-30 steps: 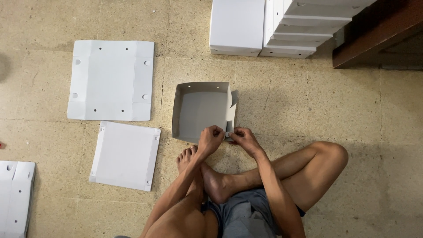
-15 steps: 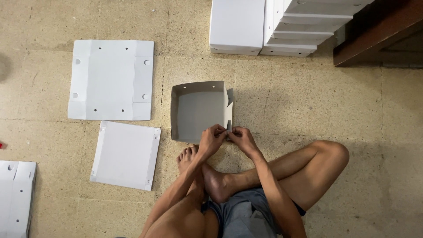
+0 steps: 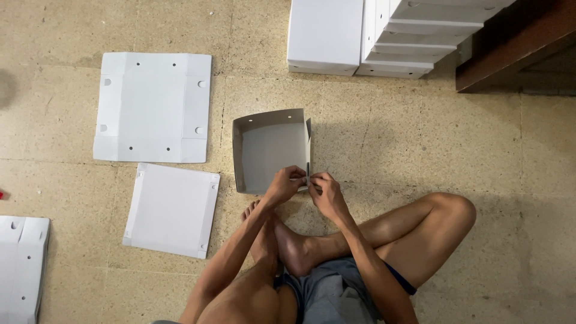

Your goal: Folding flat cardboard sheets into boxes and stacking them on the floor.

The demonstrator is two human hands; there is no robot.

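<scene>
I sit cross-legged on a tiled floor with a half-folded white cardboard box in front of my feet, its walls standing up. My left hand pinches the box's near right corner. My right hand grips the same corner flap from the right side. Both hands meet at that corner, fingers closed on the cardboard.
A large flat white box blank lies at the upper left, a smaller flat blank below it, and another blank at the left edge. Stacked finished white boxes stand at the top. A dark wooden piece sits at the top right.
The box's walls have been drawn more upright and square. Both hands stay at the near right corner, shifting slightly upward along it.
</scene>
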